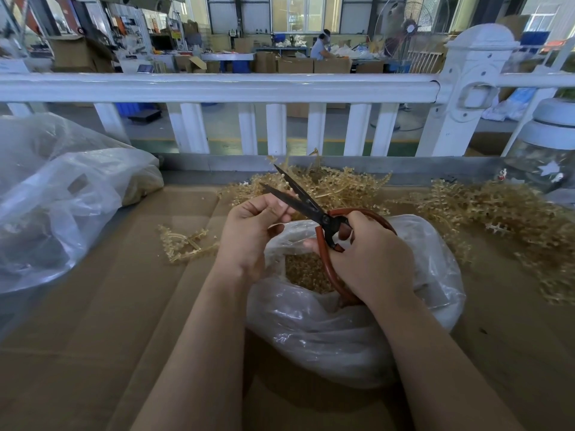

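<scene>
Black-bladed, red-handled scissors [306, 200], blades apart, gripped in right hand [370, 253], left hand [249, 231] pinching small plastic piece [272, 209]

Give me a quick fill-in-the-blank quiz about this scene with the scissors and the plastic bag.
1. The right hand grips the scissors, whose blades stand ___.
2. The left hand pinches a small piece beside the ___ blades.
3. The clear bag below both hands lies on brown ___.

Missing words: open; black; cardboard.
</scene>
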The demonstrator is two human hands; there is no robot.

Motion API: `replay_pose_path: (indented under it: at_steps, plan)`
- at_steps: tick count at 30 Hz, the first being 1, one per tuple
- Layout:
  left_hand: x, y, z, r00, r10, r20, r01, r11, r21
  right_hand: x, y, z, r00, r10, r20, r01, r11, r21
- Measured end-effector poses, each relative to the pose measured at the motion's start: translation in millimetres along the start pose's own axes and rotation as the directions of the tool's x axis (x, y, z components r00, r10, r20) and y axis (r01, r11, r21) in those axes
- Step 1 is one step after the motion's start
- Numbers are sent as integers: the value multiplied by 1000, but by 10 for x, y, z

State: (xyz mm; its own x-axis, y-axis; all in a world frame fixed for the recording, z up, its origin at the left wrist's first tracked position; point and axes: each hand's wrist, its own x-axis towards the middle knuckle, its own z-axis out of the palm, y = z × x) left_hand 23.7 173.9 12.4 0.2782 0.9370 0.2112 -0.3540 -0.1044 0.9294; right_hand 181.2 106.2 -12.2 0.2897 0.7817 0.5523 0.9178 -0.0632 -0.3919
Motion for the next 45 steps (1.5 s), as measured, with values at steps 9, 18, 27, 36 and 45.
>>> replay_pose_path:
  at_steps: [9,18,27,36,45]
  plan:
    - [-14,30,10,999,-36,-5,36,999,-39,-5,-35,-33,1000,-2,-21,1,1000,-12]
    - [-26,49,16,998,-64,9,65,995,-77,-25,-44,-33,998,-35,-44,36,999,28]
    - [-10,10,15,998,-6,59,4,1000,22,-23,-45,-30,997,-22,-68,22,1000,12]
    - [-5,-1,8,997,-8,71,6,1000,23,-24,-45,-28,996,-30,-80,34,998,52]
    - [2,-34,-18,992,44,114,-61,988,146,-30,-36,-23,998,-27,-49,31,997,72]
